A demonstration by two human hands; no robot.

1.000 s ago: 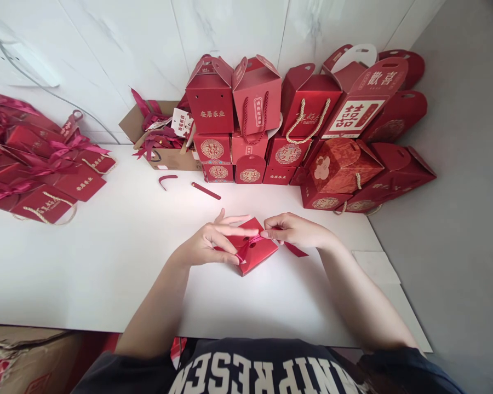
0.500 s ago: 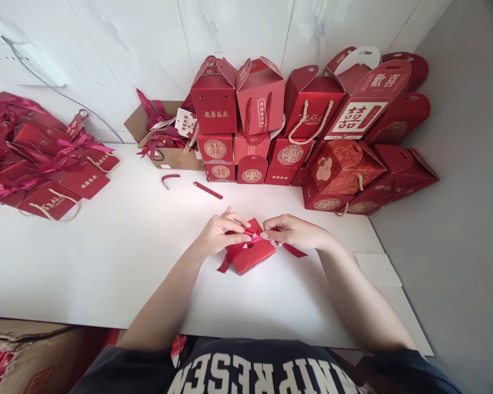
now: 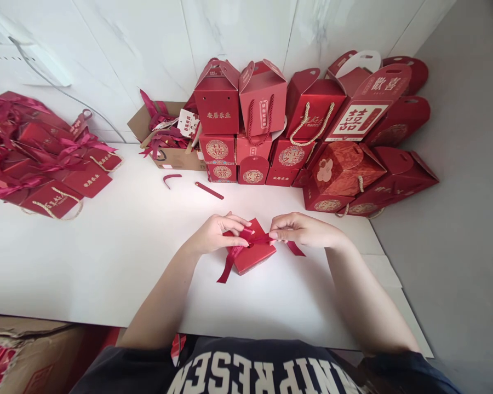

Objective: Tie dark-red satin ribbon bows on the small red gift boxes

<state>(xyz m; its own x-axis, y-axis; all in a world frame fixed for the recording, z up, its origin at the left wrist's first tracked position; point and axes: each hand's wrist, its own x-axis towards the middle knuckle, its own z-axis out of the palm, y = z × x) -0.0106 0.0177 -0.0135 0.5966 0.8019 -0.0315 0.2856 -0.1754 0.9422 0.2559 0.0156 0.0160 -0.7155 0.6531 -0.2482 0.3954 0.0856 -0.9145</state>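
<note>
A small red gift box (image 3: 257, 259) rests on the white table in front of me, with a dark red ribbon (image 3: 227, 269) across its top. At the box's left side, my left hand (image 3: 221, 232) pinches the ribbon between thumb and fingers. My right hand (image 3: 302, 229) grips another stretch of the same ribbon off the box's right edge, and a loose tail hangs below the fingers. Between the two hands the ribbon runs over the top of the box. Whether it forms a knot or a loop under my left fingers I cannot tell.
Stacked red gift boxes (image 3: 252, 143) stand against the tiled wall. Left of them is an open cardboard box (image 3: 181, 159) with ribbons in it. Two dark red strips (image 3: 209, 190) lie nearby. Ribboned boxes (image 3: 51, 164) are heaped at far left; a torn carton (image 3: 45, 355) sits below the table edge.
My right hand has moved slightly right and away from my left hand, drawing the ribbon out over the box. My left hand and the box have stayed nearly in place.
</note>
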